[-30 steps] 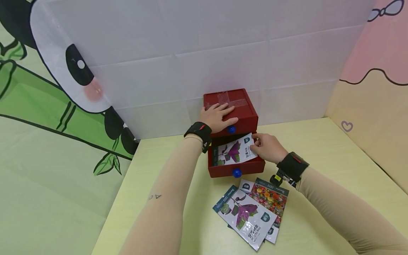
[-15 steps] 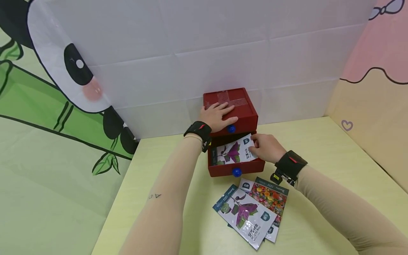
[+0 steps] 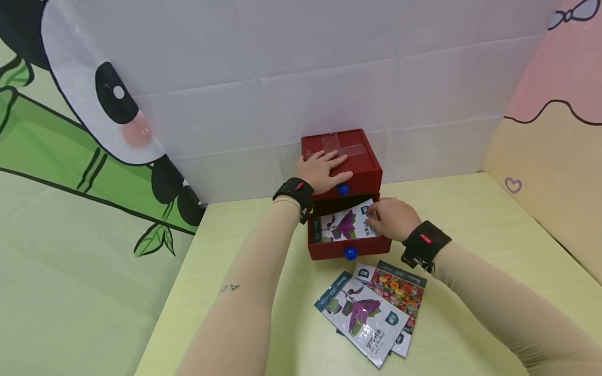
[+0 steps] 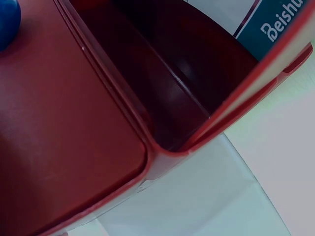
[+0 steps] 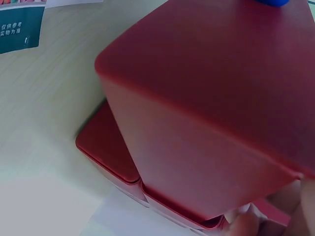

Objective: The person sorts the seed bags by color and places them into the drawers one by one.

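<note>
My left hand (image 3: pixel 321 172) rests with spread fingers on top of a small red drawer box (image 3: pixel 362 159). The lower drawer (image 3: pixel 336 251) is pulled out and has a blue knob (image 3: pixel 350 253). In it lies a white seed packet (image 3: pixel 345 224) with a purple flower picture. My right hand (image 3: pixel 397 216) pinches that packet at its right end with curled fingers. In the left wrist view the packet's green end (image 4: pixel 273 32) shows above the dark drawer inside. Fingers (image 5: pixel 295 216) reach over the drawer wall in the right wrist view; what they touch there is mostly hidden.
In front of the drawer several seed packets overlap on the pale yellow table (image 3: pixel 451 313): a purple-flower packet (image 3: pixel 362 318) lies over a multicoloured-flower packet (image 3: pixel 400 292). A white sheet wall (image 3: pixel 263 115) stands behind the box, and a printed panel (image 3: pixel 541 188) rises at the right.
My right hand has moved slightly left over the packet, and the packet's upper right corner has lowered a little. My left hand has stayed on the box.
</note>
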Tool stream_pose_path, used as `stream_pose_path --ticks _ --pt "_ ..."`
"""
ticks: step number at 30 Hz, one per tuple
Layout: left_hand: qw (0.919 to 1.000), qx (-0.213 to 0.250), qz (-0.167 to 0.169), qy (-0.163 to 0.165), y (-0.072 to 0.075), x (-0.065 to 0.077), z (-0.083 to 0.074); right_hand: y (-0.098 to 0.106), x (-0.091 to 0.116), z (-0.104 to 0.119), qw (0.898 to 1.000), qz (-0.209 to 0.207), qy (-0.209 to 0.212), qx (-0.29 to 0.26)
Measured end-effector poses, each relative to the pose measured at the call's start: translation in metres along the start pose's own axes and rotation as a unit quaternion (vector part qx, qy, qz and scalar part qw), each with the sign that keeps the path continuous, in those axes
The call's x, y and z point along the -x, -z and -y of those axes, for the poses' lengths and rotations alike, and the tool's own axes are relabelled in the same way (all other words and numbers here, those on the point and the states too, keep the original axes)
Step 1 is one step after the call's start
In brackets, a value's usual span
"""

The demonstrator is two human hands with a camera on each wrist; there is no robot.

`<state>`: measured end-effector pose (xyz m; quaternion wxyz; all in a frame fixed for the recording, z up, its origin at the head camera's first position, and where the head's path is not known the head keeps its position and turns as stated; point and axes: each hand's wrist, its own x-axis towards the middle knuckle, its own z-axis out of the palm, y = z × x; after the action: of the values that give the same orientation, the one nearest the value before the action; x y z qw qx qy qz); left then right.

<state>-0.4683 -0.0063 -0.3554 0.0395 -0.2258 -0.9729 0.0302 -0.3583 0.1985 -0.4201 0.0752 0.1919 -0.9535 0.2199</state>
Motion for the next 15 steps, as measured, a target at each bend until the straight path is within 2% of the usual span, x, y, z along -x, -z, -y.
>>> stream_pose_path --ticks 6,15 --pt "1.0000 0.000 -0.001 -0.001 -0.0027 -0.0015 0.0002 -0.0035 0.0007 -0.0017 1.000 -0.006 0.016 0.002" --pt "1.0000 0.001 -0.002 -0.003 0.0007 0.0013 -0.0001 -0.0030 0.0000 -0.0014 1.000 -0.002 0.020 -0.007"
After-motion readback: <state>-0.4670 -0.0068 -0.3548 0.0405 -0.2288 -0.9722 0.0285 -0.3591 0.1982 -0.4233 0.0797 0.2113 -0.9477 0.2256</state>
